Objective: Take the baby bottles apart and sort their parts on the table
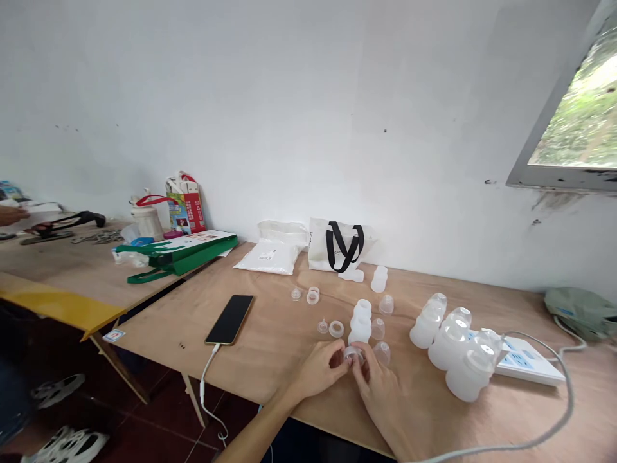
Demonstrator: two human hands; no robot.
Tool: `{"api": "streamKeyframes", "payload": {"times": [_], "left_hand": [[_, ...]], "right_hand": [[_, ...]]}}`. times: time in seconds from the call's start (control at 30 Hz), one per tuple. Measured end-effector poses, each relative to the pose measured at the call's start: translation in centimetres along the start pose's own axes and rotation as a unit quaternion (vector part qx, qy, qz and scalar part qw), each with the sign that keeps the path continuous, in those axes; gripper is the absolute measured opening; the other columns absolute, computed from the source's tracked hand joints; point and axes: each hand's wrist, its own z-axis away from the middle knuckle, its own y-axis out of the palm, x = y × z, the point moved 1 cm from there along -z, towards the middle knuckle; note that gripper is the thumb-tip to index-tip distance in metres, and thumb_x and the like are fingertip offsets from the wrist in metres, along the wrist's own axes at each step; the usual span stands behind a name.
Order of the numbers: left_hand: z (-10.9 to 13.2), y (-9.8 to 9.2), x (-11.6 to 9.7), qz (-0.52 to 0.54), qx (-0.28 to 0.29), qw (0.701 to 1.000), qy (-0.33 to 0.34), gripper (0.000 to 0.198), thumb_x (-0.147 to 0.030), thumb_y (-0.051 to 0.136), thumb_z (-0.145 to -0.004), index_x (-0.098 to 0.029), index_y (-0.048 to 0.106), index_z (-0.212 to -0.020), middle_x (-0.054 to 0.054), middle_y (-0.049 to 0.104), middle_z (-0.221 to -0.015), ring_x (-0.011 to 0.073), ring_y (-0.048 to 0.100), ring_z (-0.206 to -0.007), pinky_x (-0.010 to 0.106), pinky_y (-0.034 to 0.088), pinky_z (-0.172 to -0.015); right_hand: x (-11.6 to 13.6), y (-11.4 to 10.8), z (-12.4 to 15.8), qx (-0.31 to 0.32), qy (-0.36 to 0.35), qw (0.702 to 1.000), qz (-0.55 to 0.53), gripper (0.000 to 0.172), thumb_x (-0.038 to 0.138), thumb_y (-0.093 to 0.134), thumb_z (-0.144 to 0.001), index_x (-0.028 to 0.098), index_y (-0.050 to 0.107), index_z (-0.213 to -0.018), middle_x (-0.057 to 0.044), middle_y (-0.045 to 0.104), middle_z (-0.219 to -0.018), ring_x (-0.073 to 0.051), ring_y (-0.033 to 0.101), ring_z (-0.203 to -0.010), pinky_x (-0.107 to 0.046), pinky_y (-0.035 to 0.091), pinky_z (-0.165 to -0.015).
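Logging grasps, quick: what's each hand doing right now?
Left hand: closed, holding a small translucent plastic piece.
Right hand: closed, holding the same piece.

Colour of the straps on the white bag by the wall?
Black straps on the white bag, clearest in the head view.

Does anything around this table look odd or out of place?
A white cable loops loosely across the plywood table, from beside the frosted plastic bottles and off the table's front edge. Above, a dark stain marks the white wall below the window frame, like old dirt or damp.
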Motion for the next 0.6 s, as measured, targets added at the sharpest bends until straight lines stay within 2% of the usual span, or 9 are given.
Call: {"api": "streamKeyframes", "payload": {"times": [0.13, 0.27, 0.4, 0.6], "left_hand": [[0.2, 0.1, -0.2, -0.048, 0.003, 0.999, 0.013, 0.022, -0.030, 0.058, -0.093, -0.021, 0.049, -0.075, -0.002, 0.062, -0.074, 0.0154, 0.054, -0.068, 0.026, 0.031, -0.063], [0.6, -0.5, -0.9, -0.095, 0.020, 0.994, 0.043, 0.018, -0.027, 0.056, -0.093, -0.022, 0.049, -0.077, -0.001, 0.065, -0.076, 0.0165, 0.057, -0.069, 0.027, 0.030, -0.061], [0.9, -0.8, -1.2, -0.115, 0.028, 0.991, 0.060, 0.017, -0.028, 0.056, -0.093, -0.022, 0.050, -0.079, -0.003, 0.065, -0.074, 0.0144, 0.056, -0.065, 0.025, 0.030, -0.059], [0.9, -0.4, -0.8, -0.137, 0.018, 0.988, 0.071, 0.017, -0.024, 0.060, -0.087, -0.021, 0.049, -0.075, -0.004, 0.066, -0.072, 0.0133, 0.056, -0.064, 0.025, 0.027, -0.059]], "right_hand": [[-0.2, 0.4, 0.1, 0.006, -0.010, 1.000, -0.001, 0.027, 0.039, 0.037, -0.101, 0.028, 0.062, -0.100, 0.002, 0.072, -0.066, -0.024, 0.073, -0.061, -0.028, 0.047, -0.053], [0.0, 0.1, 0.1, -0.006, 0.000, 0.999, -0.040, 0.018, 0.036, 0.043, -0.094, 0.029, 0.059, -0.089, 0.004, 0.065, -0.058, -0.022, 0.069, -0.055, -0.027, 0.046, -0.054], [0.4, -0.5, -0.2, -0.010, 0.039, 0.996, -0.085, 0.016, 0.037, 0.046, -0.088, 0.029, 0.059, -0.084, 0.005, 0.062, -0.055, -0.021, 0.065, -0.052, -0.027, 0.044, -0.052], [0.6, -0.5, -0.4, -0.006, 0.056, 0.990, -0.127, 0.016, 0.036, 0.045, -0.081, 0.029, 0.058, -0.079, 0.004, 0.064, -0.058, -0.021, 0.064, -0.054, -0.028, 0.043, -0.055]]}}
